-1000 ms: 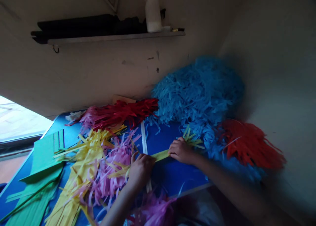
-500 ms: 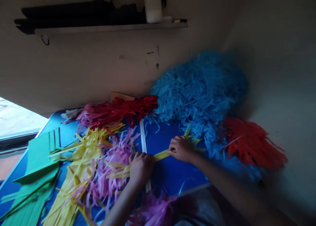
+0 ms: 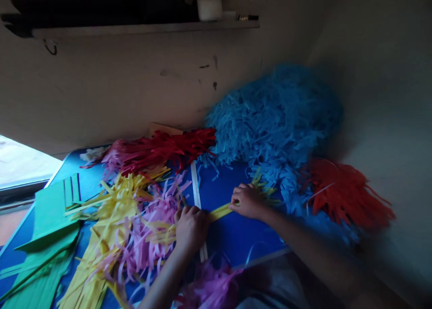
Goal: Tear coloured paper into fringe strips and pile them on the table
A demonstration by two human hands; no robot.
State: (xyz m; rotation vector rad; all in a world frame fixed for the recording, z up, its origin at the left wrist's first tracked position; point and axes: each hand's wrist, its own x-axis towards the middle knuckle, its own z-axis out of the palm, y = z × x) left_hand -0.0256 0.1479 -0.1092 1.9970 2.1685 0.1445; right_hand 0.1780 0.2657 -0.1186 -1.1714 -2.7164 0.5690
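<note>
A yellow fringed paper strip (image 3: 220, 213) stretches low over the blue table between my two hands. My left hand (image 3: 191, 228) is closed around its left part, and loose yellow ends stick out on that side. Closed on the right part is my right hand (image 3: 248, 201), with a frayed yellow tuft (image 3: 265, 187) fanning out beyond it. Pink-purple paper fringe (image 3: 150, 239) lies just left of my left hand. Blue shredded paper (image 3: 266, 124) is heaped behind and to the right of my right hand.
On the blue table (image 3: 241, 241) lie yellow paper strips (image 3: 91, 264), green paper sheets (image 3: 50, 219), red fringe (image 3: 168, 149) and orange-red fringe (image 3: 347, 192). More purple fringe (image 3: 216, 284) is at the near edge. A wall shelf (image 3: 145, 29) holds dark items and a white bottle (image 3: 209, 2).
The camera view has shifted slightly. Both hands keep hold of the yellow strip in nearly the same place.
</note>
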